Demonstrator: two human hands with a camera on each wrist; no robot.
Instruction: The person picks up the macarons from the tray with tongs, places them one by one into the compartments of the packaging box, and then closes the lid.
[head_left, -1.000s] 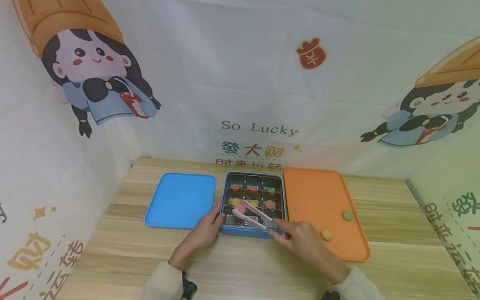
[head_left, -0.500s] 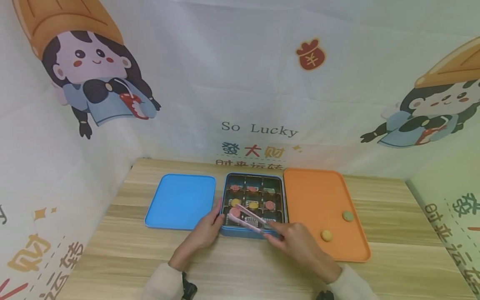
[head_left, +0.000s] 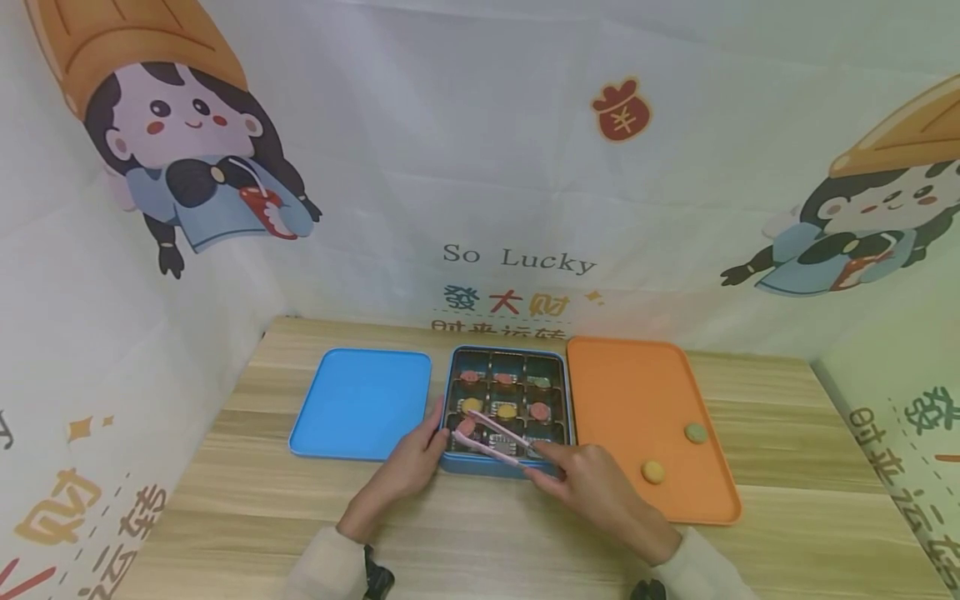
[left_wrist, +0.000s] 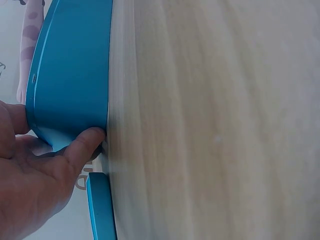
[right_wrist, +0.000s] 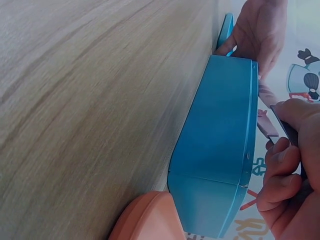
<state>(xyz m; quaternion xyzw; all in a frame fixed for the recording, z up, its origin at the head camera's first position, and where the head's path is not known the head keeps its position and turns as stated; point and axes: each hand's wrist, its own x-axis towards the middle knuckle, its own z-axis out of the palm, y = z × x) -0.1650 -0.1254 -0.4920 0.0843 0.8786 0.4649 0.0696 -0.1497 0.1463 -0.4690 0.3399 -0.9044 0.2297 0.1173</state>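
A blue tin box (head_left: 480, 467) with a dark divided insert stands mid-table. My left hand (head_left: 411, 458) grips its left front corner, thumb low on the wall and fingers by the rim in the left wrist view. Pink tongs (head_left: 487, 451) are held in my right hand (head_left: 592, 482), above the box's front edge. Their tips stand either side of a pink round cookie (head_left: 466, 427) at the front left compartment; whether they touch it I cannot tell. Single pink, yellow and green cookies lie in the back and middle compartments.
Right of the box lies an orange tray (head_left: 630, 392) bearing a green cookie (head_left: 695, 432) and a yellow cookie (head_left: 652, 472). A blue lid (head_left: 362, 404) rests flat on the left. A printed cloth (head_left: 517, 167) hangs behind the wooden table (head_left: 480, 542).
The tongs and pink cookie have moved left and slightly toward me, from near the middle row to the front left compartment. My left hand stays at the box.
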